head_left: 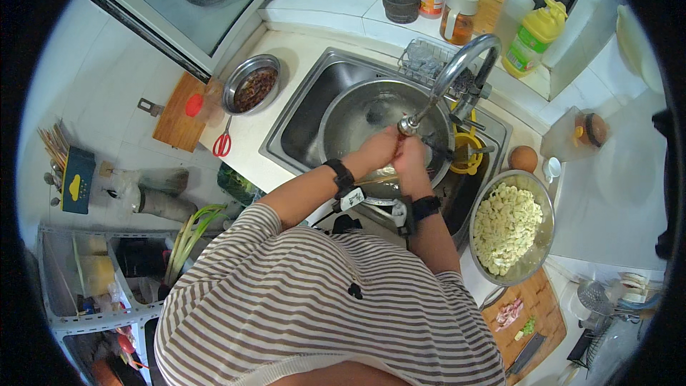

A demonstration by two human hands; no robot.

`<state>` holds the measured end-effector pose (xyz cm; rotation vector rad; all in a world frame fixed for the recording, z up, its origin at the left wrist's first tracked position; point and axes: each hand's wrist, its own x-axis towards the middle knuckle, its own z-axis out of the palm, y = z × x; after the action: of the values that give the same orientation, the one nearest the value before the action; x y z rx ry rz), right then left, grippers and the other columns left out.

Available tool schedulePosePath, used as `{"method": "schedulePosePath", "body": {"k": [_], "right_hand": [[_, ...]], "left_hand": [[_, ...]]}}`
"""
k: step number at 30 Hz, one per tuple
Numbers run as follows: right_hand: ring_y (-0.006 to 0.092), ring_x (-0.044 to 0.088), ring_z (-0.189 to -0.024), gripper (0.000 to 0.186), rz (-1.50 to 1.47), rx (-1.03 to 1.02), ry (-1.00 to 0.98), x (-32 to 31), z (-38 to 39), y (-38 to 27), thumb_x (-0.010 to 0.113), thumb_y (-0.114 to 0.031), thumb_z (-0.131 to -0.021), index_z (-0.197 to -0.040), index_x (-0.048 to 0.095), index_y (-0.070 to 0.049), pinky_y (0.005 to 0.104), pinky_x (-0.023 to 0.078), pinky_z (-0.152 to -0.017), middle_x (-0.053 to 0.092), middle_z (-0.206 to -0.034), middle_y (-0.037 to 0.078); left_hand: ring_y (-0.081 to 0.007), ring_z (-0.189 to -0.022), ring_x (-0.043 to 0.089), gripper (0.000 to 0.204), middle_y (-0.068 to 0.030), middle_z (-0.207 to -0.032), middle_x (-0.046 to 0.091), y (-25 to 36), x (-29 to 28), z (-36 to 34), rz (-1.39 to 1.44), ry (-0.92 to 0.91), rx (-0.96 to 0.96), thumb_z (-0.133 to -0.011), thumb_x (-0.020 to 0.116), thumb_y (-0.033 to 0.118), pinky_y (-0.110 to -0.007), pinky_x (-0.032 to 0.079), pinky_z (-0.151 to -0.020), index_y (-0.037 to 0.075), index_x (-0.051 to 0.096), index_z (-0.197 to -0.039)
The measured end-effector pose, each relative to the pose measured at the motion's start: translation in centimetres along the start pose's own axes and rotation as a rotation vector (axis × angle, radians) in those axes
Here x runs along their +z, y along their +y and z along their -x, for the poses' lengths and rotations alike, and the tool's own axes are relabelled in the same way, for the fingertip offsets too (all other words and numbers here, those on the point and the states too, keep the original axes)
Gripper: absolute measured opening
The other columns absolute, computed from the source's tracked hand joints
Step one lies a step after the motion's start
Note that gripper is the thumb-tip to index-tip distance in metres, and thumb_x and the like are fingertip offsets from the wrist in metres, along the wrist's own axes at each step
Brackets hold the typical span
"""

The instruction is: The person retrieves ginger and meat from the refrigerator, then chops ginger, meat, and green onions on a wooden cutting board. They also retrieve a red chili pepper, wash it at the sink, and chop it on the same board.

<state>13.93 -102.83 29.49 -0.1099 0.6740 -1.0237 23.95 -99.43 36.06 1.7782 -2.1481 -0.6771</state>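
My left hand (380, 149) and my right hand (411, 157) are close together under the nozzle of a chrome tap (457, 63). Both look closed, fingers bent inward. A bit of reddish stuff shows between them, too small and hidden to name. Below them, a large round metal basin (334, 129) with water in it rests on the steel double sink (296, 111). Part of its inside is covered by my hands and forearms. A dark band sits on each wrist. Beside the basin, to the right, a yellow plastic strainer (467, 151) sits in the sink.
Right of the sink stands a metal bowl (548, 232) of chopped pale vegetable; nearer lies a cutting board (547, 297) with sliced meat and a knife (527, 354). On the left are a bowl of dark pieces (256, 89) and red-handled scissors (222, 144). Bottles (493, 0) line the sill.
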Motion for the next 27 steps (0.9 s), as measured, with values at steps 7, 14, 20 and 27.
{"method": "schedulePosePath", "body": {"k": [7,14,20,27], "right_hand": [[0.0219,0.059,-0.066,0.008,-0.069,-0.028,0.191,-1.2,-1.0,0.1,0.052,-0.01,-0.091,-0.088,0.053,-0.003,0.0389,0.053,-0.059,0.058,-0.077,0.009],[0.0218,0.059,-0.073,0.024,-0.033,-0.02,0.019,-1.7,-2.7,0.9,0.045,-0.027,-0.098,-0.092,0.056,-0.006,0.0388,0.052,-0.069,0.059,-0.083,0.006],[0.0219,0.058,-0.071,0.025,-0.101,-0.034,-0.061,-1.8,-1.8,1.2,0.044,-0.024,-0.098,-0.09,0.054,-0.003,0.0421,0.053,-0.078,0.06,-0.082,0.008],[0.0259,0.055,-0.062,0.019,-0.089,-0.021,0.128,1.1,-0.1,0.7,0.044,-0.016,-0.097,-0.086,0.049,-0.002,0.0491,0.053,-0.077,0.054,-0.071,0.009]], "left_hand": [[-0.0428,-0.083,0.062,0.031,-0.0244,-0.096,0.063,1.5,-1.3,1.3,-0.2,-0.195,0.205,-0.096,0.039,0.023,-0.051,0.049,-0.067,-0.003,0.046,-0.112],[-0.0442,-0.086,0.06,0.032,-0.025,-0.099,0.062,0.9,-0.9,-0.1,-0.019,-0.072,-0.067,-0.097,0.039,0.026,-0.052,0.048,-0.07,0.0,0.049,-0.112],[-0.0423,-0.081,0.062,0.03,-0.0245,-0.099,0.063,-0.7,0.2,0.4,-0.152,-0.086,0.244,-0.095,0.04,0.021,-0.05,0.05,-0.067,-0.001,0.049,-0.112],[-0.0401,-0.075,0.064,0.028,-0.0211,-0.095,0.065,0.0,-1.0,2.1,-0.161,0.032,0.081,-0.092,0.042,0.015,-0.047,0.051,-0.06,0.0,0.047,-0.115]]}}
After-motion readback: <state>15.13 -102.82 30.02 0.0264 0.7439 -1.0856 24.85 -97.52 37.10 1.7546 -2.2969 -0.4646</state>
